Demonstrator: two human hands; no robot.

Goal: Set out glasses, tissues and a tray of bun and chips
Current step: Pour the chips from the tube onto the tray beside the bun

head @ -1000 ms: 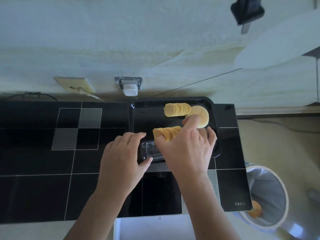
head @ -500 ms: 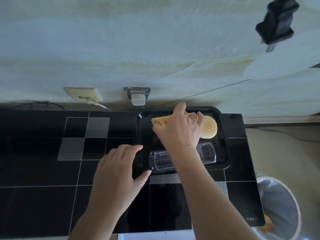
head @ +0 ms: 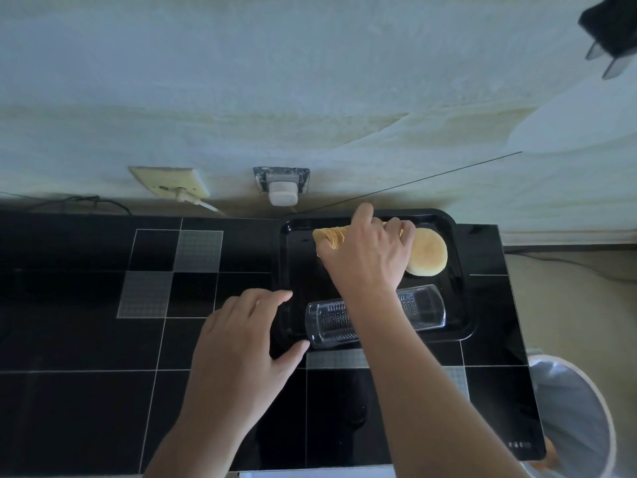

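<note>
A: What sits in the glossy black rectangular tray with rounded corners (head: 458, 270), right of centre in the frame?

B: A row of thin, ridged yellow chips (head: 331, 237) stacked on edge along its far side, a round, smooth pale bun (head: 429, 255) at the upper right, and a clear ribbed plastic chip container (head: 422, 310) lying on its side along the near edge.

A: And the hands?

B: The right hand (head: 367, 257) reaches over the container, palm down, fingers curled around the chip row and clasping it. The left hand (head: 241, 350) lies at the tray's lower left corner, fingers straight and spread, thumb touching the rim, gripping nothing.

A: The surface underneath?

B: A shiny black tiled counter (head: 86, 339) with grey textured squares, below a rough pale wall (head: 310, 81).
</note>
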